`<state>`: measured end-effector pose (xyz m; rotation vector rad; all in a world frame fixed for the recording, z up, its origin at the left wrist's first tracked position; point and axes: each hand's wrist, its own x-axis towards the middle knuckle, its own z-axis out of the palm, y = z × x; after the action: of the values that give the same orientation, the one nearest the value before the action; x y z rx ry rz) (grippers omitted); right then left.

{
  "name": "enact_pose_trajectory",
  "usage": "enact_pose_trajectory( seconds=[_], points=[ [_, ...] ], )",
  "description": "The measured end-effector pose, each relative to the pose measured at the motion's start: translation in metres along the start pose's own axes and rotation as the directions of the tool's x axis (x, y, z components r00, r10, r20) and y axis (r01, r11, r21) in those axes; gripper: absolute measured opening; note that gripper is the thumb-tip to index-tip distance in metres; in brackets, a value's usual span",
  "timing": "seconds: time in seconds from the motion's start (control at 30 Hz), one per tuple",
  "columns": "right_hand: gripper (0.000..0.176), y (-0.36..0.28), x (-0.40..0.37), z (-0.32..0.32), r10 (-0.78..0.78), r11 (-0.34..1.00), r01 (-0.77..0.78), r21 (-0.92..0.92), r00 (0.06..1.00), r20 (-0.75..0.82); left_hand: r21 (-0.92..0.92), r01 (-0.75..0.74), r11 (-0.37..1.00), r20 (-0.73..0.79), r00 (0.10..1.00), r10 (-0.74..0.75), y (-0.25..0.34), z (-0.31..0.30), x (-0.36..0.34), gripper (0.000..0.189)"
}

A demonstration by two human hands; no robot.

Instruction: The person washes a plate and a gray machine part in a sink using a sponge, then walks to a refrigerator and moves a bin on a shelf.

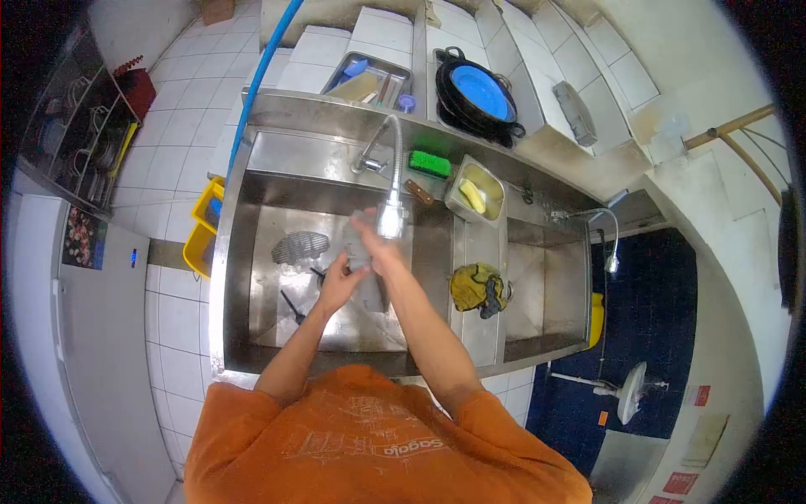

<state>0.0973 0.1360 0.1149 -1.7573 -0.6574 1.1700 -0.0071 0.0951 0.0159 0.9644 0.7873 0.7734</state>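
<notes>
Taps (pixel 392 217) number two, the nearer one just by the right hand (pixel 379 249), which rests, loosely bent, against one grey piece (pixel 354 244) while the half-curled left hand (pixel 339 284) grips its other side over the sink (pixel 285 206). The piece looks dull and long. Left of the left hand, the sink contains one ridged grate (pixel 300 248); beyond the right hand, one metal tub (pixel 497 202) holds something yellow (pixel 472 196).
</notes>
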Motion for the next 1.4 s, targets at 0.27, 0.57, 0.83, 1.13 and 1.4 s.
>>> enact_pose_trajectory(
  seconds=[0.27, 0.57, 0.83, 1.13, 1.4],
  points=[
    [0.049, -0.011, -0.002, -0.029, 0.008, 0.812, -0.264, 0.520, 0.896, 0.444, 0.009, -0.225, 0.974, -0.178, 0.959, 0.223, 0.019, -0.012, 0.009, 0.068],
    [0.057, 0.021, 0.007, -0.084, -0.013, 0.983, 0.032, -0.182, 0.994, 0.107, -0.460, 0.205, 0.864, -0.063, 0.963, -0.262, 0.007, -0.025, 0.008, 0.042],
    [0.069, -0.029, -0.026, -0.064, -0.153, 0.832, 0.336, -0.440, 0.903, 0.401, -0.291, 0.113, 0.950, -0.159, 0.973, -0.165, 0.015, -0.029, 0.009, 0.028],
    [0.062, 0.005, -0.033, -0.072, -0.411, 0.889, 0.398, -0.225, 0.911, -0.015, -0.431, 0.362, 0.827, -0.212, 0.850, -0.482, 0.012, -0.009, -0.011, 0.033],
    [0.063, 0.056, -0.063, -0.101, -0.287, 0.953, 0.289, 0.086, 0.957, -0.033, -0.561, 0.166, 0.811, -0.292, 0.877, -0.382, -0.009, -0.008, 0.027, 0.033]
  ],
)
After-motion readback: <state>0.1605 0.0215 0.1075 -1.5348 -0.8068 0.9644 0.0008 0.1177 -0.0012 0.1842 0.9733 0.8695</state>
